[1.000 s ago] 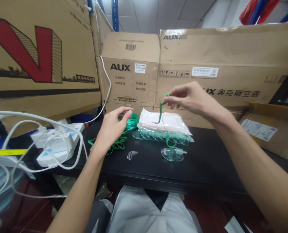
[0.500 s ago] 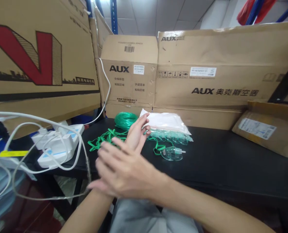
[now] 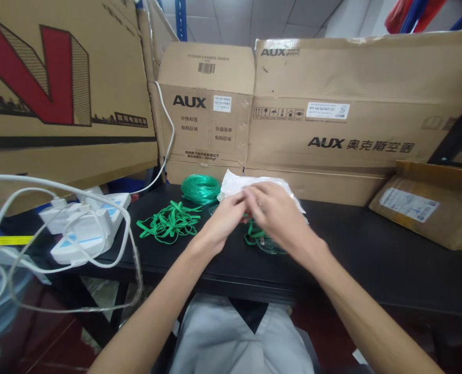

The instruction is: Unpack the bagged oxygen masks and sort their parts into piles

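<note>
Works at black tabletop (image 3: 340,249), with white packet (image 3: 231,183) at far centre, partly hidden. Holds left hand (image 3: 228,214) and right hand (image 3: 278,208) together before the packet, fingertips seeming to meet; cannot tell if closed on anything. Looks only partway along: has loose heap of green straps (image 3: 172,221) left over at left, green coil (image 3: 201,192) farther off, and one clear mask (image 3: 272,246) partly covered by the right hand, with single green strap (image 3: 250,237) beside, perhaps fastened

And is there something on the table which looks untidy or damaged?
The pile of green straps lies loosely tangled, untidy next to the coiled green tubing. No damage is visible, but the clear mask is partly hidden.
</note>
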